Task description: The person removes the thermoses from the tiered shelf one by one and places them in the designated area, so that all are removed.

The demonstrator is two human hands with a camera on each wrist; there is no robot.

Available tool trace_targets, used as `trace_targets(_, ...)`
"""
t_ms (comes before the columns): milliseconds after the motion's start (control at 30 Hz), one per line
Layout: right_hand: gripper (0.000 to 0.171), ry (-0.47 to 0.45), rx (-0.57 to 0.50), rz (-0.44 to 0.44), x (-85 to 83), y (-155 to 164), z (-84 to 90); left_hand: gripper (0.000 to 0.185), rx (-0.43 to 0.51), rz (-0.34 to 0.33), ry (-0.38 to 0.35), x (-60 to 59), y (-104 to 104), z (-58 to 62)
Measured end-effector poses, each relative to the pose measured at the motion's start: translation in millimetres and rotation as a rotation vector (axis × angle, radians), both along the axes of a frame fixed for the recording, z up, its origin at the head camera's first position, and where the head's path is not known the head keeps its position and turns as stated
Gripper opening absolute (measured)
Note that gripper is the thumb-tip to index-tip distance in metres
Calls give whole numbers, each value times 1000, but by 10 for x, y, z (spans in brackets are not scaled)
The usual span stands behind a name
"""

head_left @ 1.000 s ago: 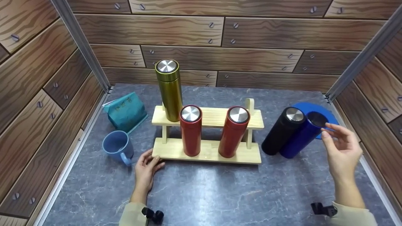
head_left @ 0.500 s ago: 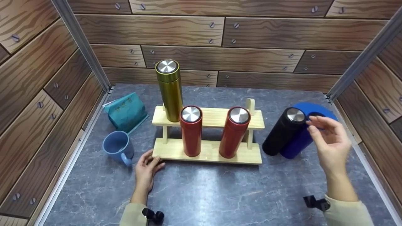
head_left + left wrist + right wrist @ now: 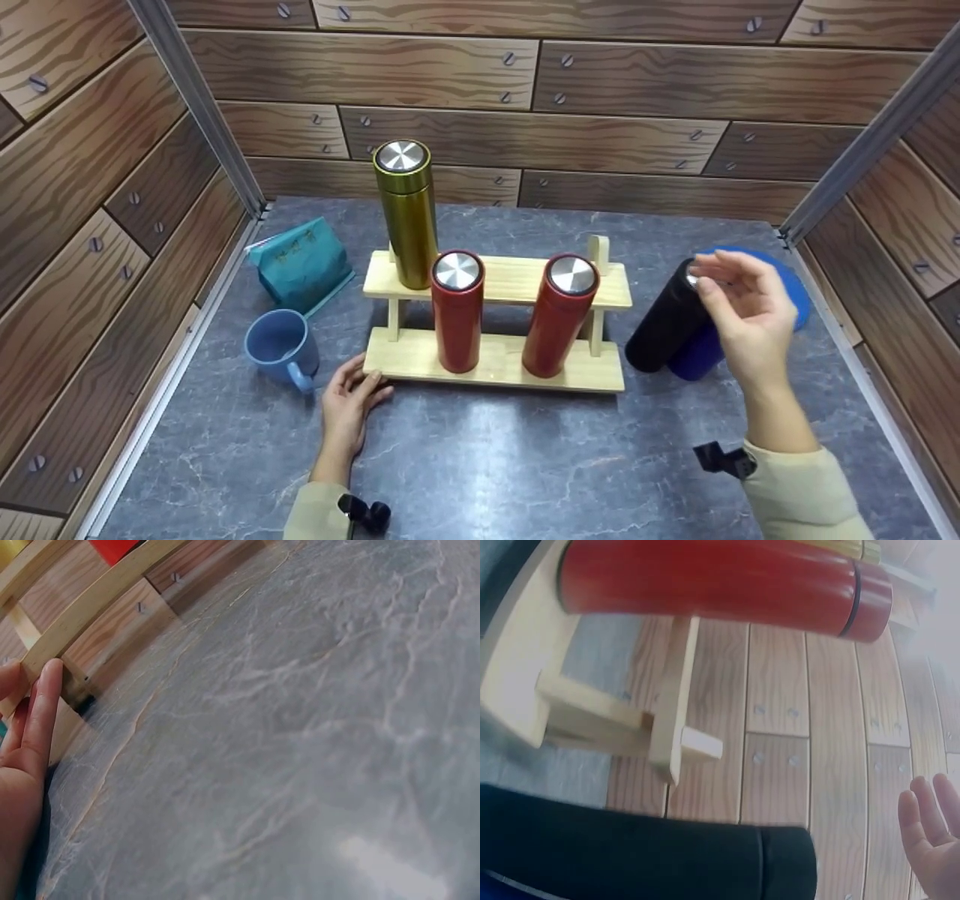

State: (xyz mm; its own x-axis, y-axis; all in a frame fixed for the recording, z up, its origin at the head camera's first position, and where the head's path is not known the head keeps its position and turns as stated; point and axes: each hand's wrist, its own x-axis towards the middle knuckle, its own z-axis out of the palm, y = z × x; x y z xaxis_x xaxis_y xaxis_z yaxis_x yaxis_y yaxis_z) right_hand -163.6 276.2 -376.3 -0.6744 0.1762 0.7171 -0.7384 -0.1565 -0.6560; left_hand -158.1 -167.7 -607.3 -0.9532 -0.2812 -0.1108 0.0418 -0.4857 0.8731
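A two-tier wooden rack [image 3: 390, 352] stands mid-table. My left hand [image 3: 346, 412] grips the left front corner of its lower board, thumb on top; in the left wrist view, the fingers [image 3: 41, 720] meet the board's end. Two red thermos bottles, one on the left [image 3: 457, 322] and one on the right [image 3: 555, 330], stand on the lower tier. A gold thermos [image 3: 409, 232] stands on the upper tier's left. Above the black thermos [image 3: 660, 322] and partly hidden blue thermos [image 3: 694, 356], my right hand [image 3: 750, 322] hovers with loosely bent fingers, holding nothing.
A blue mug [image 3: 281, 349] and a teal paper pouch [image 3: 300, 266] sit left of the rack. At the back right lies a round blue thing [image 3: 799, 296], partly covered. Wood-patterned walls [image 3: 637, 142] enclose the grey marbled table [image 3: 555, 465].
My right hand has moved left from beside the blue thermos's top to over the black thermos's lid. The left hand keeps its hold on the rack, and the bottles stand as before.
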Motion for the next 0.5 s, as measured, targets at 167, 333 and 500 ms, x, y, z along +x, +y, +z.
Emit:
trace_targets(167,35,-13,56,5,-45,-161,50,51,1,6,2,4,3,-15)
trace_targets(333,37,-36,103,10,-76,-366,112,51,2,11,-1,5,3,-20)
trace_targets(500,38,-50,152,18,-125,-573,169,51,10,8,10,7,-1,-22)
